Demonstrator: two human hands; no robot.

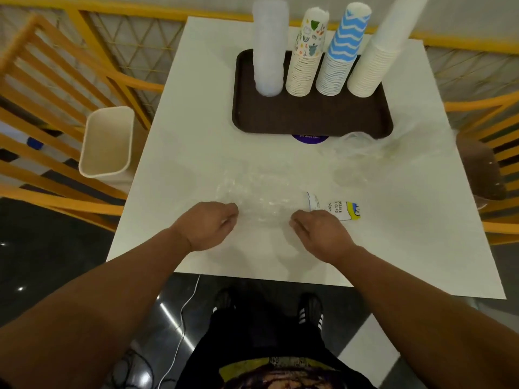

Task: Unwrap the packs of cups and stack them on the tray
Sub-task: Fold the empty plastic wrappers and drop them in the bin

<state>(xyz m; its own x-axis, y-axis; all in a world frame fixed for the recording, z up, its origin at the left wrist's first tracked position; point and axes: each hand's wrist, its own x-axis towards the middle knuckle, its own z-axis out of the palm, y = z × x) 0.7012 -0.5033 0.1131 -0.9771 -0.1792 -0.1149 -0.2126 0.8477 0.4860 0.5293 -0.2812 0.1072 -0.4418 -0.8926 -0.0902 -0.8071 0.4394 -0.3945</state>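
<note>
Cups stand in four stacks on the brown tray (309, 119) at the far side of the bench (174, 153): clear (269, 51), doodle-print (306, 57), blue zigzag (342, 54), plain white (379, 57). Nearer lies an emptied clear wrapper (264, 197), its label (337, 207) reading partly "CUPS" and "50 pcs". The left hand (207, 223) pinches its left end with curled fingers; the right hand (317, 231) grips it beside the label. More crumpled plastic (365, 150) lies right of them.
</note>
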